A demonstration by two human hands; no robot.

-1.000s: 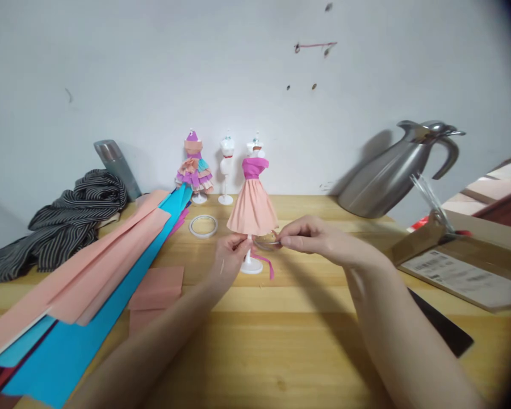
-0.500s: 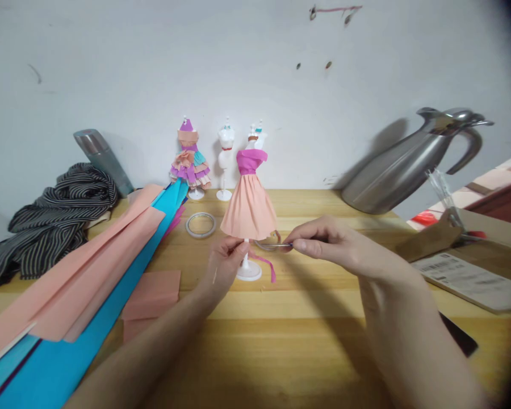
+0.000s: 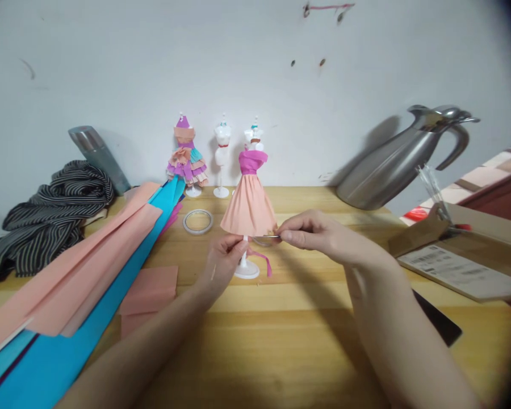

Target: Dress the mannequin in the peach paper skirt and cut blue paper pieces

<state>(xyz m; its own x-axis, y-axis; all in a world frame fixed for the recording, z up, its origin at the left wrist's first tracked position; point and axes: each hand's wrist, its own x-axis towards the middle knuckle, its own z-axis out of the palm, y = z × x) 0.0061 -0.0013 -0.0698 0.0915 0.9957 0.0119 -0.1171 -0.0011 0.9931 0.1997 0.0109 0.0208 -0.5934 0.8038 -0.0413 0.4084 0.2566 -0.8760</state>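
Note:
A small mannequin stand (image 3: pixel 246 269) stands upright on the table, dressed in a paper dress with a magenta top (image 3: pixel 252 159) and a pleated peach skirt (image 3: pixel 249 205). My left hand (image 3: pixel 226 257) is closed with its fingertips on the white pole just under the hem. Between the fingers of my right hand (image 3: pixel 313 233) is a slim metal tool (image 3: pixel 267 236), its tip pointing left beneath the hem; its exact kind is unclear. A magenta strip (image 3: pixel 264 260) curls beside the base. Behind the skirt, a ring (image 3: pixel 262 242) is partly hidden.
Peach paper (image 3: pixel 80 267) and blue paper (image 3: pixel 111 318) spread along the left, near folded peach paper (image 3: pixel 149 291). A tape roll (image 3: pixel 197 221) lies behind my left hand. More mannequins (image 3: pixel 222 153) line the wall. Right: a metal jug (image 3: pixel 378 165), cardboard box (image 3: pixel 485 250) and dark flat object (image 3: pixel 438 318).
My right hand and the metal tool have moved slightly left and up, closer under the hem. My left hand keeps its place at the pole. The whole view has shifted a little.

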